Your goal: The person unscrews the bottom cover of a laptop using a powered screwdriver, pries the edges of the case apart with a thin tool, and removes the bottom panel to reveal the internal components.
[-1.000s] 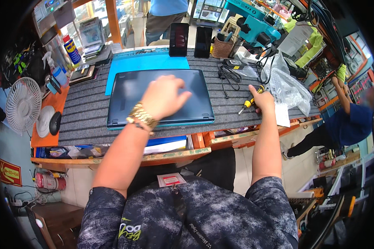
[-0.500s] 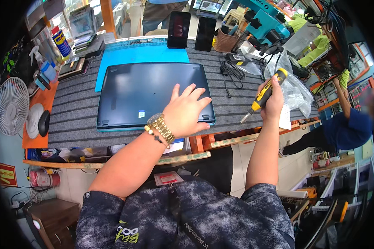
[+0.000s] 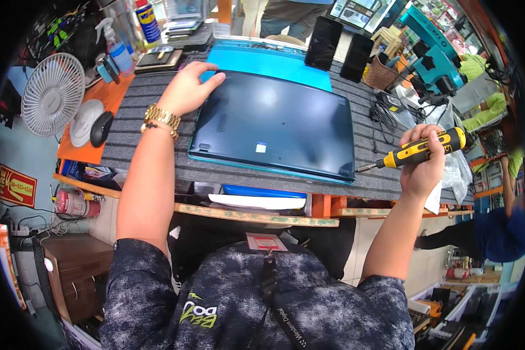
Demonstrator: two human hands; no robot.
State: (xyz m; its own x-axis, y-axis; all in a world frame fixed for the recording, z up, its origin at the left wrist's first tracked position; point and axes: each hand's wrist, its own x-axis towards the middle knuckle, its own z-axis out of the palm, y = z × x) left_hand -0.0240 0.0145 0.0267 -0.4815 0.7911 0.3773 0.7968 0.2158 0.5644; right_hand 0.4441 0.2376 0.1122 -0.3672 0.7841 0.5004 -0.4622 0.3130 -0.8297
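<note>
A dark laptop (image 3: 274, 125) lies closed with its flat underside up, partly over a bright blue mat (image 3: 262, 64). My left hand (image 3: 186, 90) is at its far left corner, thumb and fingers apart; the thumb reaches over the corner, and whether it touches I cannot tell. A gold watch (image 3: 163, 115) circles that wrist. In my right hand (image 3: 424, 169) is a black and yellow screwdriver (image 3: 417, 150), wrapped by the fingers. Its tip points left, close to the laptop's near right corner.
Two black phones (image 3: 324, 44) stand at the back, beside a woven basket (image 3: 381, 72). A black cable (image 3: 382, 114) and bubble wrap (image 3: 458, 175) lie to the right. On the left are a white fan (image 3: 52, 93), a computer mouse (image 3: 101, 129) and a spray bottle (image 3: 120, 55). Another person (image 3: 499, 233) stands far right.
My left hand has gone from the laptop's right half to its far left corner. The screwdriver has turned flatter, its tip now by the near right corner. The view has shifted left.
</note>
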